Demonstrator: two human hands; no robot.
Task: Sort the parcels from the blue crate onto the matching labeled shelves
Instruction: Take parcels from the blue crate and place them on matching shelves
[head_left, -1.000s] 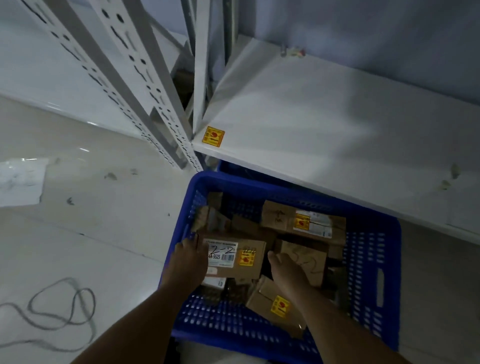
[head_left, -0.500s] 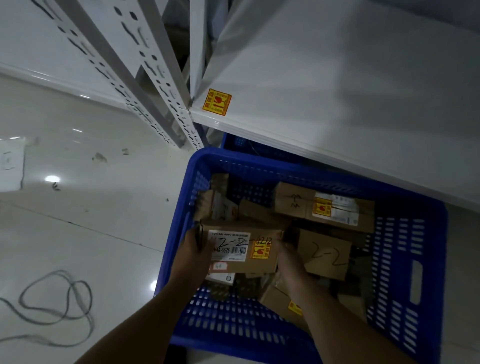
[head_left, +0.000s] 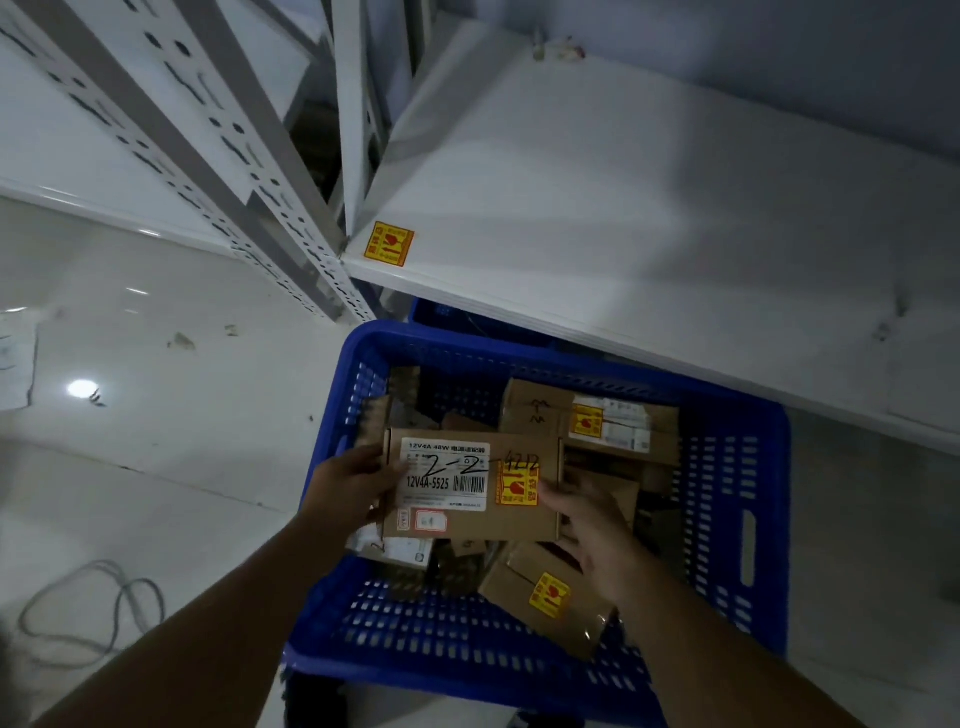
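Parcel marked "2-2" (head_left: 470, 483): gripped at both ends by left hand (head_left: 349, 488) and right hand (head_left: 592, 525), over blue crate (head_left: 737, 519); fingers beneath hidden; small print unreadable.

A flat brown parcel (head_left: 470, 519) marked "2-2" on its white label (head_left: 444, 475), is held level at centre frame by the left hand (head_left: 348, 488) and right hand (head_left: 592, 525), above the blue crate (head_left: 724, 499). More brown parcels (head_left: 550, 597) lie jumbled inside it. A white shelf (head_left: 623, 208) fills the upper right.
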